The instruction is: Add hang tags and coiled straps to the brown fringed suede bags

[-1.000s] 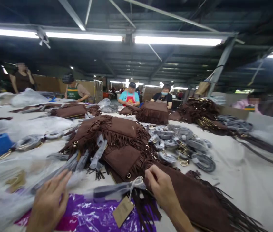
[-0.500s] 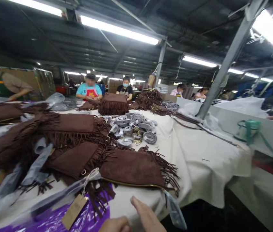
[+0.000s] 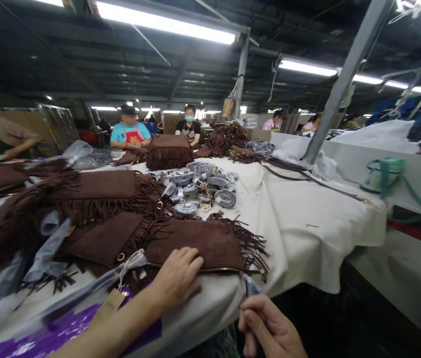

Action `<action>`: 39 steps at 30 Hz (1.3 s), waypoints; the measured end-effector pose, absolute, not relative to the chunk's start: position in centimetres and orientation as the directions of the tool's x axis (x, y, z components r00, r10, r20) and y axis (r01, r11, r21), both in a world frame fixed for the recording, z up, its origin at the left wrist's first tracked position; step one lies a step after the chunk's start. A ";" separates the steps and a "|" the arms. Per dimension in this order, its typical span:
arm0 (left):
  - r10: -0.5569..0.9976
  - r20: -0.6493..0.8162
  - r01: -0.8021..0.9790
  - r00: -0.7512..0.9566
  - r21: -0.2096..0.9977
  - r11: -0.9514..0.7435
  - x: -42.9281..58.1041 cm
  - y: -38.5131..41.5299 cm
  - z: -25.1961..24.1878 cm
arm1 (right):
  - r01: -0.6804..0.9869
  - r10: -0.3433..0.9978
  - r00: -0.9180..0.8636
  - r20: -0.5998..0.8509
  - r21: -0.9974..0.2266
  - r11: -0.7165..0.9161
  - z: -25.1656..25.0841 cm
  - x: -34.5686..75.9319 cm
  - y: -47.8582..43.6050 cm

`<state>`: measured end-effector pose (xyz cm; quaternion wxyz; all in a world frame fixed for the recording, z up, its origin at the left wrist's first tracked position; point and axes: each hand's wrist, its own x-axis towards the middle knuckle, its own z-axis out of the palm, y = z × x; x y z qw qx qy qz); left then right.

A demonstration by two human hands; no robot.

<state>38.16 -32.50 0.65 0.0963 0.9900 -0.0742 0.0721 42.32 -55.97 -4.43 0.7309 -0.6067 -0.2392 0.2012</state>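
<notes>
A brown suede bag (image 3: 206,238) with long fringe lies on the cloth in front of me, its gold zipper along the near edge. My left hand (image 3: 180,273) grips that near edge, fingers on top of the suede. Off the bag's right corner hangs a plastic-wrapped strip (image 3: 250,285); my right hand (image 3: 268,325) pinches its lower end, which the fingers hide. Beside my left forearm are a cardboard tag (image 3: 110,304) on white string and a purple plastic sheet (image 3: 76,325).
More fringed bags (image 3: 98,186) crowd the left side. Beyond my bag lies a heap of wrapped, coiled straps (image 3: 199,184) with gold clasps. A white cloth (image 3: 307,238) covers the table, which ends at front right. A slanted metal post (image 3: 339,89) rises at right. People work across the table.
My left hand has come forward onto the bag's near edge. My right hand has moved right and taken hold of the dangling wrapped strip. The view has shifted slightly.
</notes>
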 end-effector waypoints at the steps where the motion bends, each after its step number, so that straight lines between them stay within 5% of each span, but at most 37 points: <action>1: -0.155 0.130 -0.169 0.979 0.108 -0.980 39.1 -31.6 1.1 | 0.024 0.608 0.787 0.106 -0.990 0.142 -4.3 42.8 -56.4; 4: -0.175 0.072 -0.181 0.982 0.089 -0.979 41.4 -29.4 2.4 | 0.156 0.623 0.770 0.136 -0.988 0.024 -3.6 43.8 -56.8; 16: -0.049 0.153 -0.120 0.987 0.503 -0.856 45.1 -26.6 4.9 | 0.573 0.679 0.654 0.334 -0.804 -0.156 2.9 45.3 -50.7; 20: -0.040 0.112 -0.101 0.993 0.615 -0.782 46.0 -25.9 3.9 | 0.754 0.720 0.560 0.410 -0.613 -0.238 2.3 45.6 -49.0; 24: -0.067 0.107 -0.121 0.992 0.647 -0.752 47.0 -25.2 3.9 | 0.794 0.760 0.597 0.257 -0.323 -0.515 -0.2 46.5 -48.7; 26: -0.091 0.098 -0.133 0.991 0.665 -0.735 47.5 -25.1 4.1 | 0.799 0.758 0.596 0.263 -0.284 -0.530 -0.6 46.3 -48.3; 30: -0.110 0.078 -0.133 0.991 0.694 -0.707 48.2 -25.2 3.9 | 0.824 0.831 0.461 0.312 -0.499 -0.270 0.3 45.6 -45.4; 35: -0.111 0.068 -0.127 0.992 0.691 -0.712 45.6 -24.6 4.3 | 0.488 0.880 0.453 0.144 -0.866 -0.109 0.2 48.0 -41.4; 39: -0.094 0.045 -0.104 0.995 0.375 -0.921 41.1 -23.6 4.5 | 0.349 0.863 0.491 0.114 -0.934 -0.075 -0.5 50.0 -41.0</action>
